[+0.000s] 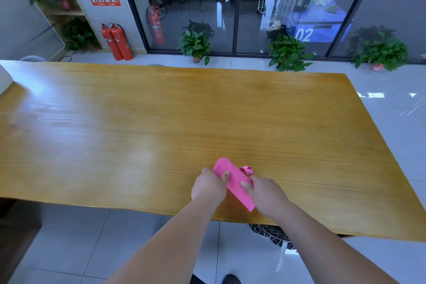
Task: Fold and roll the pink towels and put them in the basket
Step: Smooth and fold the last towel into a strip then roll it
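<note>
A pink towel, rolled into a tight cylinder, lies slanted near the front edge of the wooden table. A small loose curl of pink cloth sticks out at its far right side. My left hand grips the roll's upper left part, thumb on top. My right hand holds the lower right part, with fingers curled onto the cloth. No basket is in view.
A white object sits at the table's far left edge. Beyond the table stand potted plants, red fire extinguishers and a glass wall. A black-and-white chequered thing shows under the table's front edge.
</note>
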Demonstrator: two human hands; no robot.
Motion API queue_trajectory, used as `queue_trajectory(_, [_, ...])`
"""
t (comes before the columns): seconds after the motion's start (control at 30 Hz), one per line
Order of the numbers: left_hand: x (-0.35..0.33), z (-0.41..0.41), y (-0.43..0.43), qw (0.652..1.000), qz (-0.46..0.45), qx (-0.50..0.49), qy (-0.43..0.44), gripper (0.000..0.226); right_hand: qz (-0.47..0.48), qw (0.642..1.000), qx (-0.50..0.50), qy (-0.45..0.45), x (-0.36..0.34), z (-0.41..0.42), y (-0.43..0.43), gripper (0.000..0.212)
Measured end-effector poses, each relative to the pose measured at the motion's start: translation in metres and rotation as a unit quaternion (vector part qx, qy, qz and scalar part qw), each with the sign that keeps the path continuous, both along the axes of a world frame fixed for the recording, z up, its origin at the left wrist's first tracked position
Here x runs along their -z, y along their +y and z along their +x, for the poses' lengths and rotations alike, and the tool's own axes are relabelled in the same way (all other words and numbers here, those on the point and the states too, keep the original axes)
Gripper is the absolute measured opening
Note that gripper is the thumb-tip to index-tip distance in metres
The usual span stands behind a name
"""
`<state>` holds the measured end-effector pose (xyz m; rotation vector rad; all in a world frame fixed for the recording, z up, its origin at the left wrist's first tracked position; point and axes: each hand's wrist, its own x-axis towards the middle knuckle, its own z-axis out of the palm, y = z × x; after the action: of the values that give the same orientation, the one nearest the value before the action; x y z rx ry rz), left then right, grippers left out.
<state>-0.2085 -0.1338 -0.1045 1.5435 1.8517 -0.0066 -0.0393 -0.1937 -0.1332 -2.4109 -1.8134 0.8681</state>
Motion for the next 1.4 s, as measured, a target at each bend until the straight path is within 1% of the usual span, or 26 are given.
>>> queue_trajectory(0.07, [0.003,0.006,-0.001,0.998,-0.015,-0.011,-0.052,0.054,0.004,1.000,0.020,0.008,0.005,-0.010,-0.006,0.052])
queue_trajectory(0.13, [0.005,0.011,-0.005,0.995,-0.010,-0.024,-0.094,0.051,-0.001,0.999,0.042,0.027,0.009,-0.018,-0.012,0.052])
queue_trajectory(0.17, [0.005,0.012,-0.008,0.993,-0.008,-0.029,-0.112,0.056,0.004,0.998,0.052,0.046,0.010,-0.023,-0.015,0.052])
queue_trajectory(0.27, [0.001,0.012,-0.019,0.986,-0.014,-0.034,-0.164,0.088,0.034,0.983,0.123,0.131,0.014,-0.039,-0.030,0.048])
queue_trajectory(0.3, [0.001,0.010,-0.021,0.984,-0.014,-0.033,-0.175,0.094,0.043,0.977,0.146,0.148,0.014,-0.044,-0.034,0.047])
queue_trajectory(0.37, [0.000,0.003,-0.021,0.980,-0.012,-0.043,-0.196,0.099,0.064,0.972,0.155,0.166,0.013,-0.051,-0.040,0.046])
queue_trajectory(0.43, [-0.006,-0.007,-0.019,0.971,-0.014,-0.071,-0.228,0.101,0.075,0.967,0.141,0.199,0.003,-0.055,-0.041,0.042])
queue_trajectory(0.53, [-0.019,-0.025,-0.018,0.957,-0.005,-0.100,-0.274,0.093,0.081,0.962,0.104,0.241,-0.019,-0.056,-0.039,0.037])
queue_trajectory(0.63, [-0.037,-0.044,-0.013,0.939,-0.003,-0.111,-0.324,0.083,0.101,0.963,0.054,0.245,-0.039,-0.050,-0.030,0.035])
queue_trajectory(0.7, [-0.053,-0.056,-0.008,0.931,-0.004,-0.097,-0.352,0.083,0.134,0.963,0.045,0.231,-0.052,-0.044,-0.018,0.025])
queue_trajectory(0.8, [-0.074,-0.074,0.000,0.921,-0.003,-0.079,-0.383,0.076,0.166,0.961,0.060,0.214,-0.074,-0.041,-0.001,0.008])
queue_trajectory(0.83, [-0.081,-0.080,0.003,0.916,-0.003,-0.077,-0.394,0.074,0.172,0.959,0.064,0.217,-0.082,-0.043,0.003,0.007])
queue_trajectory(0.97, [-0.102,-0.106,0.017,0.892,-0.014,-0.066,-0.448,0.079,0.201,0.942,0.090,0.252,-0.106,-0.061,0.016,0.031])
queue_trajectory(1.07, [-0.111,-0.125,0.022,0.870,-0.025,-0.073,-0.487,0.075,0.223,0.939,0.087,0.246,-0.115,-0.080,0.026,0.040])
queue_trajectory(1.17, [-0.115,-0.147,0.024,0.862,-0.024,-0.078,-0.500,0.077,0.243,0.937,0.076,0.239,-0.119,-0.104,0.036,0.033])
queue_trajectory(1.3, [-0.119,-0.189,0.026,0.863,-0.028,-0.082,-0.498,0.071,0.260,0.932,0.078,0.239,-0.124,-0.143,0.045,0.004])
queue_trajectory(1.4, [-0.125,-0.220,0.031,0.861,-0.021,-0.095,-0.499,0.076,0.254,0.924,0.085,0.271,-0.132,-0.159,0.050,0.017])
